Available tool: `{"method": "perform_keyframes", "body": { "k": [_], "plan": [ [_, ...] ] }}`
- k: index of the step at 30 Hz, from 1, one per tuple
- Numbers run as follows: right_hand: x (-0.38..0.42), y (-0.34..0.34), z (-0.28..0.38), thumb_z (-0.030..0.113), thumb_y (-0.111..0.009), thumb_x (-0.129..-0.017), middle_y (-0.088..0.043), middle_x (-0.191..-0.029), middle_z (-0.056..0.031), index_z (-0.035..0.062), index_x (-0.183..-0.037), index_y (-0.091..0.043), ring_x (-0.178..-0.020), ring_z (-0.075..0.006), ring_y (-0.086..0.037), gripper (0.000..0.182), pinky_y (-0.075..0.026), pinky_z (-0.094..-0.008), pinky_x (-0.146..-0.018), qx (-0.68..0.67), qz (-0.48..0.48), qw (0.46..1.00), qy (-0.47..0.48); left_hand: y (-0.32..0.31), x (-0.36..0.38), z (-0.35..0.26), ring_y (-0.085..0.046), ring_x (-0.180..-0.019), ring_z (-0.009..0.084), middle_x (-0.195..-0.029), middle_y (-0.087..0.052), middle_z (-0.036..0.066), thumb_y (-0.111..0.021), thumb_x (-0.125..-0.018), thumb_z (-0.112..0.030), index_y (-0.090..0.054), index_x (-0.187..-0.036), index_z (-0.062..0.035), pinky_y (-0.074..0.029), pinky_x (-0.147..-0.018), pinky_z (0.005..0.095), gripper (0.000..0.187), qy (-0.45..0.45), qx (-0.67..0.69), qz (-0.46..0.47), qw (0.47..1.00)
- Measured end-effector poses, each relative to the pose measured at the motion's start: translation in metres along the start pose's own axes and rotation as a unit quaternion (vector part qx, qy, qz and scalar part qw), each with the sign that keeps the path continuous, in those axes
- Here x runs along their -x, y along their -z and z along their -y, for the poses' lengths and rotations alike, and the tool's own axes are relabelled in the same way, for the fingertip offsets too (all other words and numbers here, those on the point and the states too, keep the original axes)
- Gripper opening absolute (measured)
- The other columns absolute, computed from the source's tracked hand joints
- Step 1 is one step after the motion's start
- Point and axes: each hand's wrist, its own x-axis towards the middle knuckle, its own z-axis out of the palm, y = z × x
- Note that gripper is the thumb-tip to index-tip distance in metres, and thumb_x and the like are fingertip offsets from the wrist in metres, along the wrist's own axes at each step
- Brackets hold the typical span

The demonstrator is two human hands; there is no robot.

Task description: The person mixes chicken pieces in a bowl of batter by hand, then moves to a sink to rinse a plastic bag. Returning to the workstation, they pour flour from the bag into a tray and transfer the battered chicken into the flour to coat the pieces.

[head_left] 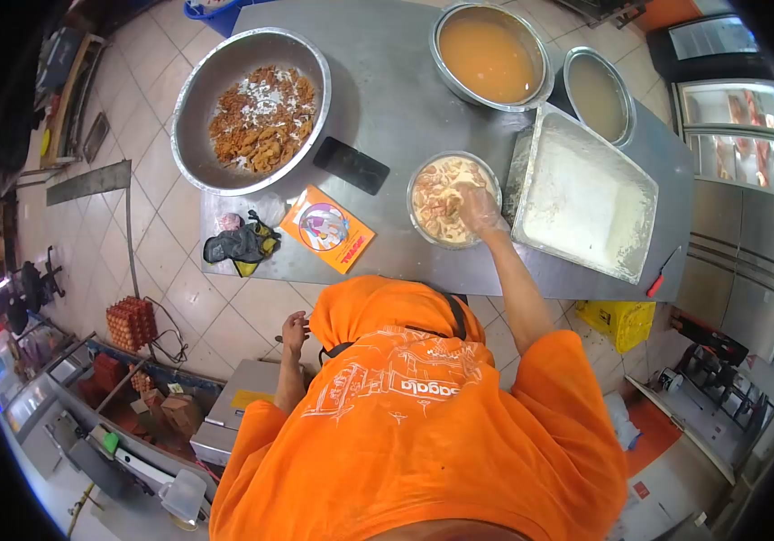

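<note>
Holds right hand (pixel 480 211), grip unclear, among likely soft, slippery wet pieces (pixel 432 196) just right of centre, best cupped from beneath.

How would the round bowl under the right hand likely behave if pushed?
The bowl would probably slide rather than roll, standing upright on a smooth-looking table. Its contents may slosh, since they look wet and loose. It might feel fairly heavy, as they cover its visible bottom.
</note>
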Motion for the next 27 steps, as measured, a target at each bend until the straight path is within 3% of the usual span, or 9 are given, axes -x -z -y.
{"method": "perform_keyframes", "body": {
  "k": [6,8,9,11,14,17,21,23,27],
  "plan": [
    [0.015,0.039,0.014,0.005,-0.056,-0.075,-0.063,-0.099,-0.0242,0.0011,-0.102,-0.062,-0.091,-0.0378,-0.062,0.027,-0.050,-0.0432,-0.080,0.013,-0.030,0.999,-0.017,0.003,-0.007,0.004,-0.062,-0.073,0.0153,-0.092,-0.064,0.008,-0.044,-0.093,-0.019,-0.056,-0.117,-0.0082,-0.048,-0.060,0.0282,0.029,-0.007,0.000,-0.001,1.000],
    [0.021,0.056,0.024,0.007,-0.057,-0.075,-0.063,-0.099,-0.0244,0.0003,-0.096,-0.063,-0.092,-0.0378,-0.062,0.023,-0.050,-0.0437,-0.079,-0.060,-0.048,0.995,0.068,0.004,-0.004,0.002,-0.062,-0.073,0.0152,-0.092,-0.064,0.008,-0.044,-0.093,-0.019,-0.056,-0.117,-0.0084,-0.048,-0.060,0.0282,0.029,-0.012,-0.002,0.000,1.000],
    [0.022,0.066,0.030,0.007,-0.057,-0.075,-0.063,-0.099,-0.0244,0.0003,-0.096,-0.063,-0.092,-0.0378,-0.062,0.023,-0.050,-0.0437,-0.079,-0.060,-0.048,0.995,0.067,0.004,-0.003,0.000,-0.062,-0.073,0.0151,-0.093,-0.063,0.008,-0.044,-0.093,-0.019,-0.056,-0.116,-0.0084,-0.048,-0.060,0.0281,0.029,-0.013,-0.003,0.004,1.000],
    [0.023,0.081,0.040,0.015,-0.058,-0.076,-0.062,-0.096,-0.0239,0.0002,-0.103,-0.062,-0.091,-0.0389,-0.061,0.031,-0.048,-0.0447,-0.080,-0.156,0.052,0.986,-0.027,0.002,-0.003,-0.003,-0.061,-0.073,0.0149,-0.093,-0.063,0.008,-0.044,-0.093,-0.019,-0.056,-0.116,-0.0085,-0.048,-0.060,0.0280,0.028,-0.014,-0.005,0.008,1.000],
    [0.012,0.075,0.033,0.020,-0.057,-0.079,-0.062,-0.096,-0.0250,-0.0037,-0.100,-0.061,-0.090,-0.0383,-0.062,0.032,-0.048,-0.0446,-0.081,-0.058,0.005,0.993,-0.104,-0.001,-0.003,-0.007,-0.061,-0.074,0.0146,-0.094,-0.063,0.008,-0.044,-0.093,-0.020,-0.056,-0.117,-0.0082,-0.048,-0.061,0.0280,0.029,0.002,-0.013,0.002,1.000],
    [-0.003,0.060,0.024,0.022,-0.063,-0.076,-0.060,-0.108,-0.0263,-0.0048,-0.108,-0.060,-0.097,-0.0370,-0.061,0.042,-0.048,-0.0412,-0.085,-0.019,-0.001,0.991,-0.134,-0.003,-0.003,-0.007,-0.060,-0.074,0.0144,-0.093,-0.062,0.007,-0.044,-0.093,-0.020,-0.055,-0.117,-0.0084,-0.048,-0.061,0.0281,0.029,-0.001,-0.003,0.004,1.000],
    [-0.034,0.018,0.005,0.029,-0.061,-0.077,-0.060,-0.109,-0.0275,-0.0036,-0.110,-0.059,-0.099,-0.0383,-0.060,0.046,-0.047,-0.0436,-0.086,-0.013,-0.010,0.991,-0.136,-0.001,-0.004,0.001,-0.060,-0.073,0.0138,-0.093,-0.062,0.006,-0.043,-0.095,-0.020,-0.055,-0.118,-0.0093,-0.048,-0.062,0.0278,0.028,-0.002,0.003,0.006,1.000],
    [-0.048,0.009,0.000,0.034,-0.062,-0.076,-0.058,-0.114,-0.0272,-0.0027,-0.118,-0.055,-0.103,-0.0392,-0.058,0.056,-0.046,-0.0433,-0.089,-0.026,0.134,0.983,-0.120,-0.001,-0.004,0.005,-0.060,-0.073,0.0135,-0.093,-0.062,0.006,-0.043,-0.095,-0.020,-0.055,-0.118,-0.0095,-0.048,-0.062,0.0276,0.028,0.002,0.002,0.007,1.000],
    [-0.050,0.010,0.007,0.035,-0.063,-0.075,-0.059,-0.114,-0.0259,-0.0032,-0.117,-0.056,-0.104,-0.0373,-0.058,0.058,-0.046,-0.0413,-0.089,-0.124,0.126,0.971,-0.163,-0.002,-0.001,0.007,-0.059,-0.072,0.0126,-0.092,-0.062,0.004,-0.044,-0.095,-0.020,-0.056,-0.117,-0.0096,-0.047,-0.060,0.0268,0.028,0.009,0.012,0.004,1.000]
  ]
}}
